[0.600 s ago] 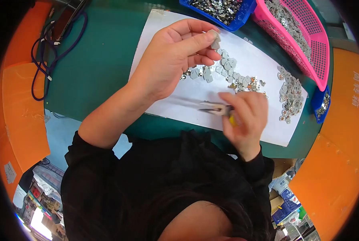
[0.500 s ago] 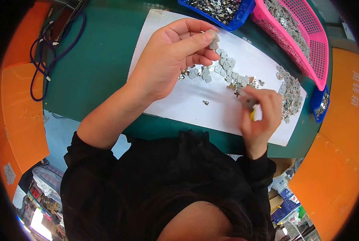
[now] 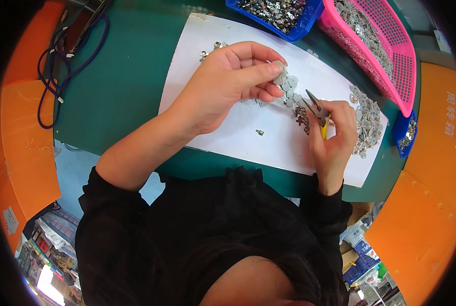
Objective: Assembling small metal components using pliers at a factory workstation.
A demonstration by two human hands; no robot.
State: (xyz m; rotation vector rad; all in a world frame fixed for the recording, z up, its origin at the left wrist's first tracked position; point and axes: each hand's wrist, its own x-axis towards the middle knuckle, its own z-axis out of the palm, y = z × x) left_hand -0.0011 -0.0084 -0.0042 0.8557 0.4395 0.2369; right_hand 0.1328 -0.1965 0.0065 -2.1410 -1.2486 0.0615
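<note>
My left hand (image 3: 238, 76) pinches a small grey plastic piece (image 3: 280, 71) between thumb and fingertips, above the white sheet (image 3: 228, 132). In my right hand (image 3: 337, 130) is a pair of needle-nose pliers (image 3: 317, 109) with a yellow handle, its jaws apart and pointing up and left. Grey pieces (image 3: 290, 84) lie below and beside the left fingers. Small metal parts (image 3: 302, 118) are heaped next to the pliers. A single metal part (image 3: 259, 132) rests alone on the sheet, nearer to me. What the left palm covers is hidden.
A blue tray (image 3: 302, 30) of metal parts stands at the back. Beside it is a pink basket (image 3: 405, 64) full of small pieces. A pile of assembled-looking parts (image 3: 368, 120) covers the sheet's right end; a small blue bin (image 3: 404, 140) sits beyond. Orange boxes (image 3: 421, 204) flank the green table (image 3: 121, 92).
My left hand has come slightly nearer and to the right with the grey piece. The pliers in my right hand, blurred before, now show clearly, raised with jaws apart.
</note>
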